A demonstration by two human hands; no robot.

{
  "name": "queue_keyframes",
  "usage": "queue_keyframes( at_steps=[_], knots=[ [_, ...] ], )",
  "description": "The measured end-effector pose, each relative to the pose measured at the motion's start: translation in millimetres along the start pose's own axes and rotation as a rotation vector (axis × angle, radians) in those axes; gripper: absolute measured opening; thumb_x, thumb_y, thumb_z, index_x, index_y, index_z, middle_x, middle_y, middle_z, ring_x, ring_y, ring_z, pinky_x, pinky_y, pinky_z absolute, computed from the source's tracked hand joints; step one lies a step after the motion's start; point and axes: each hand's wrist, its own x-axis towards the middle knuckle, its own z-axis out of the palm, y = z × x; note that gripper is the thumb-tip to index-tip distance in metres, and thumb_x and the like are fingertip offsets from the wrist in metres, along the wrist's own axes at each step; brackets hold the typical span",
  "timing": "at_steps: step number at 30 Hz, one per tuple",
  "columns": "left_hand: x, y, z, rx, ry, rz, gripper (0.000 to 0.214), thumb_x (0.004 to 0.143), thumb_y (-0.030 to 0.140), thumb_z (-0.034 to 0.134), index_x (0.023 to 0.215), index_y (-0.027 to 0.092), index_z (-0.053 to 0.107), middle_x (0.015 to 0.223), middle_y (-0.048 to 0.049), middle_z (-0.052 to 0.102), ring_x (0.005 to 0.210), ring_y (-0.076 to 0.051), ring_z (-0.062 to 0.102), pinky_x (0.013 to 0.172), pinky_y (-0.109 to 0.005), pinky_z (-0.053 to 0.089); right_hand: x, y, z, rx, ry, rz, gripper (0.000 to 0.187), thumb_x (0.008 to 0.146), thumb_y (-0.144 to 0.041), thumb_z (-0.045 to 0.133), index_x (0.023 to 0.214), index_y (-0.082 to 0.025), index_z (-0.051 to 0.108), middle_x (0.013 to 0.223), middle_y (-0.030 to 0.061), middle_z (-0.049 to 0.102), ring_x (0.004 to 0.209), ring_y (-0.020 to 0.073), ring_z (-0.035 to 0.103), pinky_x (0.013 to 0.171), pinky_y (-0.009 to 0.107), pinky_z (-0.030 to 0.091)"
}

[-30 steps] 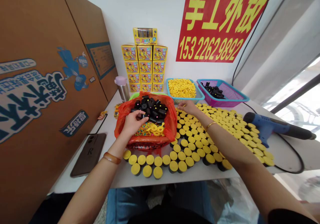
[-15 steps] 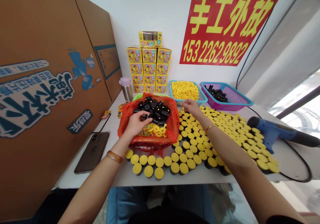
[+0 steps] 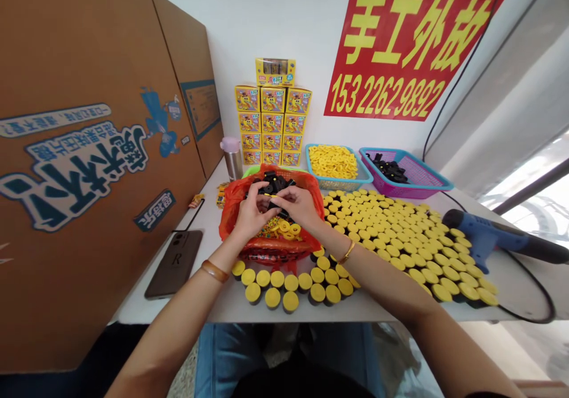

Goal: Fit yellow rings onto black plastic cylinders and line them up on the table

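My left hand point(image 3: 255, 211) is closed in a pinch over the basket, around a small black cylinder point(image 3: 265, 206) that its fingers mostly hide. My right hand point(image 3: 296, 203) meets it fingertip to fingertip, pinching a small yellow piece point(image 3: 272, 196) at the cylinder's top. Both hands are above a basket lined with a red plastic bag point(image 3: 231, 220). More black cylinders point(image 3: 278, 180) lie heaped in the back of it. Yellow ring-shaped pieces point(image 3: 288, 228) and small multicoloured beads point(image 3: 269, 229) fill the front, partly covered by my hands.
Many yellow-capped black cylinders point(image 3: 382, 226) stand right and in front. Behind are a blue basket of yellow pieces point(image 3: 333, 162), a purple basket of black parts point(image 3: 418, 175), stacked yellow boxes point(image 3: 272, 122) and a flask point(image 3: 233, 161). A phone point(image 3: 175, 264), cardboard boxes point(image 3: 89, 149) and a blue power tool point(image 3: 489, 238) flank them.
My right hand has come left from beside the blue basket to meet my left hand over the red-lined basket. The camera view has shifted slightly.
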Motion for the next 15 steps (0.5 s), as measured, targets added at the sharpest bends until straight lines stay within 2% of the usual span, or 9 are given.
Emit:
queue_keyframes(
  at_steps=[5,8,10,12,13,15],
  knots=[
    [-2.0,2.8,-2.8,0.11,-0.01,0.083,0.059,0.075,0.029,0.073,0.13,0.022,0.052,0.08,0.0012,0.067,0.071,-0.013,0.063,0.067,-0.024,0.051,-4.2,-8.6,-5.1,-0.133,-0.064,-0.174,0.012,0.078,-0.036,0.07,0.077,-0.025,0.074,0.089,0.0048,0.071,0.09,0.0208,0.065,0.088,0.038,0.052],
    [-1.0,0.8,-1.2,0.154,-0.047,0.127,0.042,0.077,0.03,0.072,0.118,0.02,0.064,0.08,-0.0004,0.067,0.071,-0.013,0.062,0.067,-0.025,0.049,-3.5,-12.4,-11.9,-0.16,-0.102,-0.162,0.01,0.075,-0.035,0.074,0.073,-0.025,0.074,0.086,0.0051,0.071,0.088,0.0209,0.065,0.089,0.039,0.051],
    [-1.0,0.3,0.4,0.132,-0.051,0.134,0.032,0.077,0.031,0.072,0.107,0.019,0.069,0.079,-0.001,0.067,0.072,-0.014,0.061,0.067,-0.026,0.05,-3.5,-14.1,-14.0,-0.08,-0.073,-0.073,0.019,0.072,-0.041,0.077,0.074,-0.023,0.071,0.082,0.0046,0.07,0.082,0.0195,0.064,0.083,0.037,0.053],
    [-1.5,3.0,1.6,0.068,-0.061,0.11,0.029,0.076,0.032,0.073,0.101,0.018,0.069,0.078,-0.0012,0.067,0.072,-0.015,0.062,0.068,-0.027,0.051,-4.2,-15.9,-15.8,0.064,-0.035,0.087,0.033,0.071,-0.052,0.078,0.077,-0.021,0.067,0.077,0.0034,0.067,0.075,0.0179,0.064,0.075,0.036,0.056],
    [-1.7,5.8,1.8,0.037,-0.065,0.101,0.028,0.075,0.031,0.074,0.099,0.018,0.068,0.079,-0.0015,0.068,0.073,-0.015,0.063,0.07,-0.028,0.052,-4.8,-17.1,-17.2,0.13,-0.063,0.194,0.04,0.071,-0.058,0.076,0.078,-0.021,0.065,0.074,0.0032,0.065,0.071,0.0175,0.063,0.07,0.035,0.057],
    [-2.0,13.7,2.3,0.005,-0.074,0.108,0.027,0.074,0.03,0.074,0.097,0.018,0.067,0.085,-0.0028,0.069,0.08,-0.017,0.066,0.077,-0.031,0.054,-6.5,-19.9,-20.5,0.218,-0.251,0.425,0.052,0.073,-0.069,0.068,0.079,-0.018,0.064,0.069,0.0052,0.064,0.062,0.0176,0.062,0.058,0.035,0.057]
  ],
)
